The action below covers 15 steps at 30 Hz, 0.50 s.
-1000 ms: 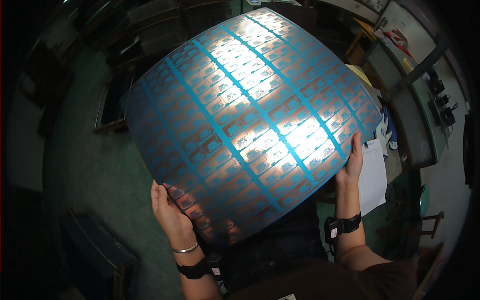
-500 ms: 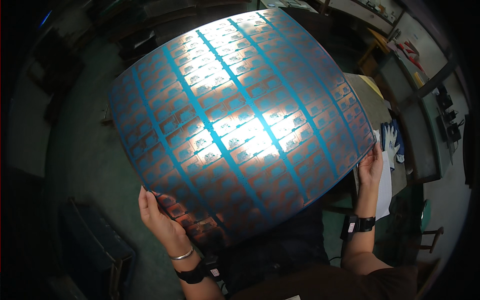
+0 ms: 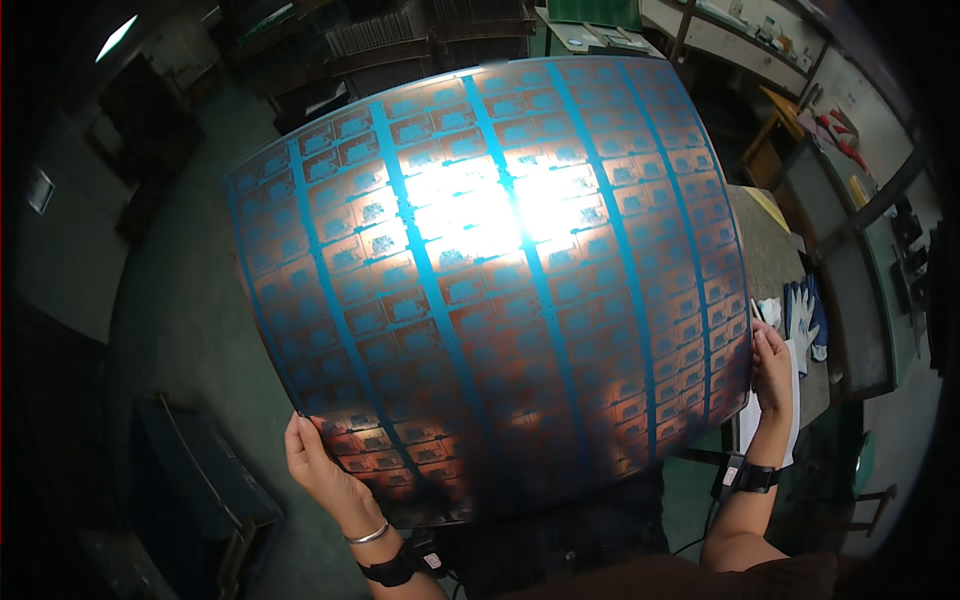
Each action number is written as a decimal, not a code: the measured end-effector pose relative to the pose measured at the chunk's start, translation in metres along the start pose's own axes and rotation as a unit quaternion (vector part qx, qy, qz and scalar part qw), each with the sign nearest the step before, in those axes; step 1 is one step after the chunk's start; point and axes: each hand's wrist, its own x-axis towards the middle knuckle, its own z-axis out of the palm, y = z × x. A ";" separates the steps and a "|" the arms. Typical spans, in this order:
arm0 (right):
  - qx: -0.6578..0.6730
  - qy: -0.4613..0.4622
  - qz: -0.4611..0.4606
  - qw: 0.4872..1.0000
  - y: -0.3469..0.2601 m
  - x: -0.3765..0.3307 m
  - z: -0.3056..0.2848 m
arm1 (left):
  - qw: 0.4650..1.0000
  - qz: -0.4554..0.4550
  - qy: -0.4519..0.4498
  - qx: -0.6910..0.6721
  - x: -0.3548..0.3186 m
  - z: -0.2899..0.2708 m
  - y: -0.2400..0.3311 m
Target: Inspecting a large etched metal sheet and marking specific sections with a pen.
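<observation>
Head view. The left hand (image 3: 318, 470), at 7 o'clock, was curled round the lower left corner of the panel (image 3: 500, 290), thumb lying on its face and the other fingers hidden behind it. A metal bangle (image 3: 367, 535) and a dark strap (image 3: 388, 570) circled that wrist. The right hand (image 3: 771, 365), at 4 o'clock, was closed on the panel's right edge, fingers wrapped over the rim; a dark wristband (image 3: 752, 476) sat below it. The panel, a large thin sheet with blue strips dividing rows of small copper-coloured units, was held up between both hands and filled the centre of the view, tilted with its top toward 1 o'clock; a bright glare lay on its upper middle. Just beyond the right hand, at 3 o'clock, a pair of blue-and-white gloves (image 3: 803, 315) lay on a worktop (image 3: 770, 245). Shelving (image 3: 400, 35) stood at 12 o'clock, behind the panel.
</observation>
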 end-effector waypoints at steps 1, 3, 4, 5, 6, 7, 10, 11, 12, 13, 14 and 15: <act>0.004 -0.001 -0.004 1.000 -0.006 -0.001 0.005 | 1.000 0.002 -0.004 0.006 0.002 -0.003 -0.002; -0.026 -0.023 -0.012 0.999 -0.016 -0.001 0.013 | 1.000 0.004 0.003 0.024 0.003 -0.006 -0.005; -0.022 -0.020 -0.016 0.999 -0.018 -0.001 0.016 | 0.999 0.000 0.008 0.043 0.003 -0.006 -0.005; 0.012 -0.028 -0.029 0.999 -0.020 -0.002 0.019 | 0.999 0.004 0.005 0.040 0.003 -0.008 -0.005; 0.045 -0.036 -0.043 0.997 -0.022 -0.003 0.022 | 0.999 -0.009 -0.007 0.036 0.002 -0.010 -0.004; 0.049 -0.034 -0.048 0.997 -0.024 -0.003 0.025 | 0.999 -0.021 -0.018 0.031 0.002 -0.012 -0.004; 0.108 -0.017 -0.078 0.991 -0.030 -0.007 0.032 | 0.999 -0.011 -0.041 0.024 0.003 -0.013 -0.004; 0.116 -0.014 -0.080 0.990 -0.032 -0.008 0.033 | 0.999 -0.006 -0.044 0.019 0.002 -0.012 -0.004; 0.124 -0.011 -0.082 0.989 -0.034 -0.009 0.033 | 0.999 -0.006 -0.042 0.020 0.002 -0.011 -0.002; 0.129 -0.010 -0.089 0.988 -0.035 -0.010 0.033 | 0.999 -0.004 -0.038 0.021 0.002 -0.009 -0.001; 0.142 -0.017 -0.084 0.986 -0.036 -0.011 0.034 | 0.999 0.002 -0.040 0.016 0.000 -0.005 0.001; 0.155 -0.025 -0.079 0.984 -0.036 -0.012 0.035 | 1.000 0.009 -0.015 0.024 -0.002 0.000 0.003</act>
